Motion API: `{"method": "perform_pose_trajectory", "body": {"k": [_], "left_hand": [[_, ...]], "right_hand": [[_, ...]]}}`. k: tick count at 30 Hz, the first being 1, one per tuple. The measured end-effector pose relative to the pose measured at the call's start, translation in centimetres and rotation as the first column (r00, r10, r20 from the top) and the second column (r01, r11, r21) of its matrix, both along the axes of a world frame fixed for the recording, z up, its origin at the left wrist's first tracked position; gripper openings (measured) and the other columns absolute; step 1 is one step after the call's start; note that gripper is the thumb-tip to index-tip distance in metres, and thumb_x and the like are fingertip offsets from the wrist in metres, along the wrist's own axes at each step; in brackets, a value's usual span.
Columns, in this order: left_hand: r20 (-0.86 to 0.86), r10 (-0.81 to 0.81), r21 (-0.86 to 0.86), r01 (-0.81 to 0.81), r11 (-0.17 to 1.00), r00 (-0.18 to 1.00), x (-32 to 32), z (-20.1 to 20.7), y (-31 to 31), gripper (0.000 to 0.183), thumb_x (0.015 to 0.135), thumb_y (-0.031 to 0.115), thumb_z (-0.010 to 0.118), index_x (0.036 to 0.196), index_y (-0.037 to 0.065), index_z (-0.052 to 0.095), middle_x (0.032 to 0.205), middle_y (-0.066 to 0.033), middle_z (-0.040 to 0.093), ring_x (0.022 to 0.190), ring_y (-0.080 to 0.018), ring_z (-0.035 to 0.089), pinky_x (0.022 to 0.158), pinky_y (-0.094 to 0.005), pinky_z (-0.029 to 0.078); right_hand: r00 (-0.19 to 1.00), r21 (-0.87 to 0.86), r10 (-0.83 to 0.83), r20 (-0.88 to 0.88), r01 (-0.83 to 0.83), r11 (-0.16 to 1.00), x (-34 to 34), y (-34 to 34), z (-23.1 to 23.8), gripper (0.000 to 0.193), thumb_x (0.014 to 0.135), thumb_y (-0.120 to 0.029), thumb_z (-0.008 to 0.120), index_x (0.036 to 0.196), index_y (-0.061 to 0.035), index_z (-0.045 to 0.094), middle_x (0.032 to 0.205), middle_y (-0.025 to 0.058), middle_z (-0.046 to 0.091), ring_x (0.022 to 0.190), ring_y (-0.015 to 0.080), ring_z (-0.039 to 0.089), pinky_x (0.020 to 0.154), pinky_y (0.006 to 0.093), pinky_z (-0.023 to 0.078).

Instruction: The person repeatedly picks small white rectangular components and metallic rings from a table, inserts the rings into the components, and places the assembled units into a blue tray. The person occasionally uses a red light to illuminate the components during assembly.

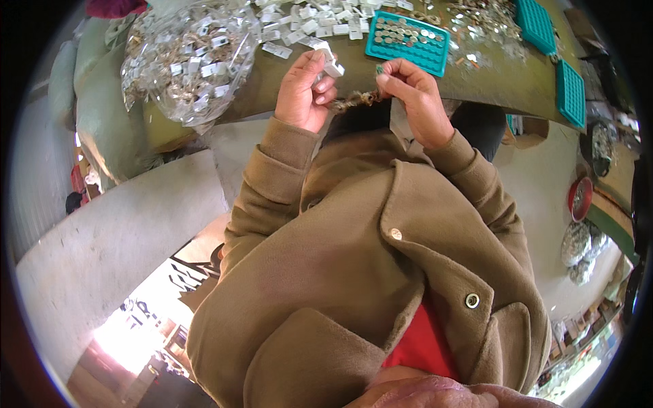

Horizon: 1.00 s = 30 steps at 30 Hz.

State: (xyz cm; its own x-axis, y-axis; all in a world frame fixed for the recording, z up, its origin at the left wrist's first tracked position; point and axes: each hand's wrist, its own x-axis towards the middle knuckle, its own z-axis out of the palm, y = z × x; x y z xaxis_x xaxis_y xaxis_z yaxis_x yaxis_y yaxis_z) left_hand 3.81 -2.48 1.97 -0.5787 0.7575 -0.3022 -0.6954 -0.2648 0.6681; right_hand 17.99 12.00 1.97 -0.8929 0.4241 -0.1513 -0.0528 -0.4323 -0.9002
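Observation:
My left hand [304,93] is closed on a small white plastic housing [330,60], held up between thumb and fingers above the table's near edge. To its right, the thumb and forefinger of my right hand [416,96] pinch a tiny green piece [379,69], too small to make out fully. A bundled brownish cord [355,100] stretches between the two hands, just below the fingers. Where its ends go is hidden by the hands. Beyond them lies a pile of similar white plastic housings [309,26].
A clear plastic bag [238,88] of white pieces and brown cords sits at the left on the green table [272,95]. Behind my right hand is a teal tray [418,62] with several small round discs. More teal trays [570,95] line the right; loose small parts [476,30] lie between.

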Motion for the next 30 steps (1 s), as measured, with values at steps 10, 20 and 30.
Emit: {"method": "perform_pose_trajectory", "body": {"k": [10,20,30], "left_hand": [[-0.128,-0.003,-0.173,-0.019,0.985,0.992,5.2,0.7,3.5,0.021,0.095,0.026,0.062,0.099,0.006,0.060,0.074,0.0041,0.056,0.062,-0.0040,0.049,0.050,-0.0175,0.040],[-0.266,-0.128,-0.254,0.059,0.965,0.955,5.2,1.6,2.4,0.033,0.091,0.015,0.066,0.119,-0.002,0.062,0.099,-0.0074,0.069,0.086,-0.0142,0.069,0.059,-0.0204,0.053],[-0.400,-0.183,-0.237,0.092,0.967,0.898,5.4,1.7,2.1,0.030,0.092,0.012,0.064,0.118,-0.002,0.062,0.104,-0.0077,0.069,0.088,-0.0131,0.068,0.060,-0.0197,0.053]], "right_hand": [[0.984,-0.045,-0.170,-0.051,0.168,0.985,0.3,-1.2,0.3,0.007,0.090,-0.011,0.062,0.090,-0.0047,0.059,0.075,-0.0025,0.056,0.068,0.0049,0.050,0.062,0.0207,0.040],[0.992,-0.224,-0.112,-0.059,0.096,0.970,1.3,-0.2,0.7,0.004,0.092,-0.009,0.059,0.092,-0.0048,0.060,0.081,-0.0027,0.057,0.070,0.0048,0.051,0.065,0.0198,0.041],[0.997,-0.171,-0.054,-0.057,0.043,0.984,1.9,0.2,1.0,0.006,0.088,-0.009,0.064,0.088,-0.0034,0.062,0.075,-0.0019,0.058,0.066,0.0063,0.052,0.062,0.0215,0.040]]}}
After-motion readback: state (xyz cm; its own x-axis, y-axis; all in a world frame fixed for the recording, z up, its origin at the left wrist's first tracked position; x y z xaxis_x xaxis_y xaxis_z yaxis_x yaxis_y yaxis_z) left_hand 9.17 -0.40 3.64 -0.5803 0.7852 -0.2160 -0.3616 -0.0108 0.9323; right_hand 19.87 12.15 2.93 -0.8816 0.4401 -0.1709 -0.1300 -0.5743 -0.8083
